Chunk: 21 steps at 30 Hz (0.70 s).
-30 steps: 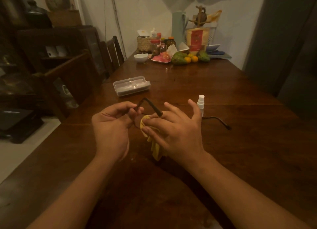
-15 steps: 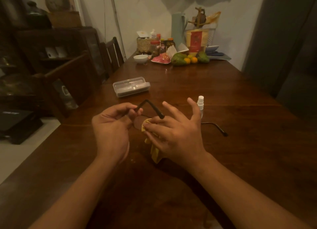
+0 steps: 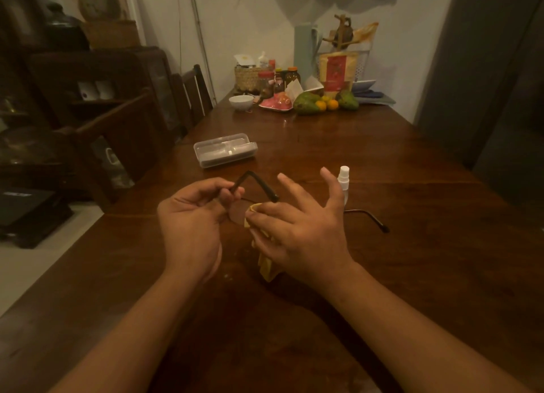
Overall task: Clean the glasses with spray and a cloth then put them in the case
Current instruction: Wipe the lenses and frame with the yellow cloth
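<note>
My left hand [image 3: 191,219] pinches the dark-framed glasses [image 3: 259,186] near the left hinge, holding them above the wooden table [image 3: 382,275]. One temple arm sticks up between my hands; the other pokes out to the right of my right hand. My right hand [image 3: 300,230] pinches a yellow cloth [image 3: 265,263] against a lens, its other fingers spread; the cloth's tail hangs down. A small white spray bottle [image 3: 343,180] stands just behind my right hand. The clear glasses case [image 3: 225,149] lies shut farther back on the left.
At the table's far end stand a white bowl [image 3: 241,101], jars, a woven basket [image 3: 248,77], a red packet and fruit [image 3: 323,104]. Dark wooden chairs [image 3: 191,95] line the left edge, with a dark cabinet beyond.
My right hand has slid the cloth slightly across the lens. My left hand and the glasses have barely shifted.
</note>
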### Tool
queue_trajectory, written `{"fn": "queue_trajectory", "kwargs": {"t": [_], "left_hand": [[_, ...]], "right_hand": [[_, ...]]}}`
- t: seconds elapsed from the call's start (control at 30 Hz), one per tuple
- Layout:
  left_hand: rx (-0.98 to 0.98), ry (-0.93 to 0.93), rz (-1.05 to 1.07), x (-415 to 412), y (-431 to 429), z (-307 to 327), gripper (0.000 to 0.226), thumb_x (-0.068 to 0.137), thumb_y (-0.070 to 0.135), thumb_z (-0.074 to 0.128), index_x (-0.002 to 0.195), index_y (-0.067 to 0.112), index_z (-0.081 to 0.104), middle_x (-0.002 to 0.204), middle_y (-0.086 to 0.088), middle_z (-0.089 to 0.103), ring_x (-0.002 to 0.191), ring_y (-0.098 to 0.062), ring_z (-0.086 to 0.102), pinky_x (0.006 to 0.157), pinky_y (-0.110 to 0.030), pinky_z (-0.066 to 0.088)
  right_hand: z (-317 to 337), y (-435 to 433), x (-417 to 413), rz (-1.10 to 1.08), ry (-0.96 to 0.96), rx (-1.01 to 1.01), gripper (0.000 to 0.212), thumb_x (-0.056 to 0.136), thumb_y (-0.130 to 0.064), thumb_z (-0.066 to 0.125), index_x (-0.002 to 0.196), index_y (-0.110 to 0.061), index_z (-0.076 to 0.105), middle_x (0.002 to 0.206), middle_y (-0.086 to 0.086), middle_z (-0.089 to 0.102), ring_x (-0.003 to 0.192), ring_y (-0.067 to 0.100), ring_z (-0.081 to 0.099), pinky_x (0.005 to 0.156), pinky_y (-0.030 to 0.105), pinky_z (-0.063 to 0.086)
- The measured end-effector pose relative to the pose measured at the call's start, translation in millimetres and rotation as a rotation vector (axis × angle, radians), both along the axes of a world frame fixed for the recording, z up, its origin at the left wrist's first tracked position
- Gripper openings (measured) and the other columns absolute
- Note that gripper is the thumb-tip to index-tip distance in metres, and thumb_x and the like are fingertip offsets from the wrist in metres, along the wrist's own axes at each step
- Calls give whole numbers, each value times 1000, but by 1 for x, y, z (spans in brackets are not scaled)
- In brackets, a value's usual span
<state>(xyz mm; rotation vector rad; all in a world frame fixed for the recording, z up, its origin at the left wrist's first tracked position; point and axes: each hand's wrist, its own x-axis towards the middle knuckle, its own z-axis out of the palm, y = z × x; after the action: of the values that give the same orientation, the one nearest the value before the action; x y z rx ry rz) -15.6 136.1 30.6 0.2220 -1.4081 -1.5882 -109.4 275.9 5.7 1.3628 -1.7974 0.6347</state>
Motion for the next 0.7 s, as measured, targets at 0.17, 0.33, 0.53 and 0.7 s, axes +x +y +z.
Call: {"fn": "queue_trajectory", "kwargs": {"t": [0.17,0.33,0.53,0.7], "left_hand": [[24,-8,-7,2,2,1,28,77,-2,67,74,23,79,75,-6,76,77,-18,75,63,-23,57],[39,15,11,2,2,5,45,83,-14,61,71,25,79,72,-3,75,77,-19,74,68,-26,59],[113,110,56,2,2,11,51,87,-17,55,68,24,79,69,3,74,70,-11,71,62,-17,55],[171,162,70,2,-3,12,55,87,-21,50,66,21,78,69,3,73,69,-11,70,63,-15,54]], "right_hand": [[-2,-4,6,64,29,27,27,100,-32,61,124,-27,70,125,-5,71,132,31,56,113,68,21],[-1,4,-7,151,-18,13,25,93,-22,70,117,-24,74,121,-3,73,127,28,61,110,62,32],[3,7,-15,102,-151,57,30,88,-15,64,116,-7,72,117,12,74,121,38,63,110,58,37],[8,3,-3,-2,-113,256,42,95,-45,57,126,-18,67,125,2,72,131,33,56,117,62,22]]}}
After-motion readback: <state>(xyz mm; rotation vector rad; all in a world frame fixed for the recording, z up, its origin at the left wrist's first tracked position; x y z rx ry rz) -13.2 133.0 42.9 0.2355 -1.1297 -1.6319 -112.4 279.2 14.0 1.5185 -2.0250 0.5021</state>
